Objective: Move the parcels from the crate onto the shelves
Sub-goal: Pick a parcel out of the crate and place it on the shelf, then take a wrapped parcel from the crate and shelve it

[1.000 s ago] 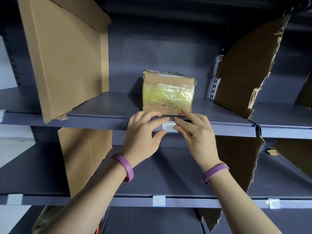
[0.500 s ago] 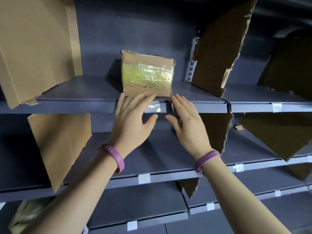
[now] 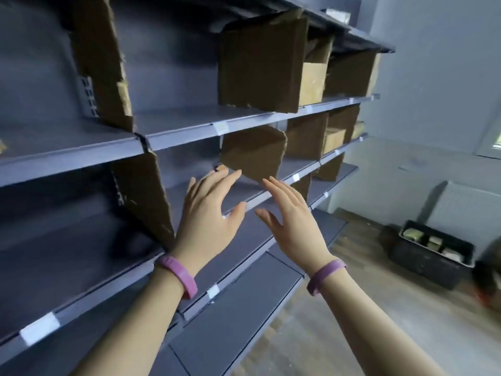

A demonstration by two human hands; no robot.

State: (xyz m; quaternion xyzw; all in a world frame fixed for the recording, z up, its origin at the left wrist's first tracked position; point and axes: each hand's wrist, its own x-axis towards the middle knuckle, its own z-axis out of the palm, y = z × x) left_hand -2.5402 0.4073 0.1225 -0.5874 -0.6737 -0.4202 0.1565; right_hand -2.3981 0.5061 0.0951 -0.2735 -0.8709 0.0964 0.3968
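Parcels [image 3: 412, 234] lie in the black crate [image 3: 423, 264] on the floor [image 3: 352, 294], well apart from the hands; some boxes [image 3: 311, 82] already sit on far shelves [image 3: 189, 123], so work seems partway. Left hand [image 3: 208, 213] and right hand [image 3: 292, 221]: grip open, empty.

The shelves [image 3: 67, 156] look like smooth, matt grey painted metal, and the cardboard dividers [image 3: 254, 74] on them are rough brown board with torn edges. My wristbands [image 3: 180, 275] look like smooth purple rubber, the crate [image 3: 431, 264] dull black plastic, the floor [image 3: 366, 308] pale wood grain.
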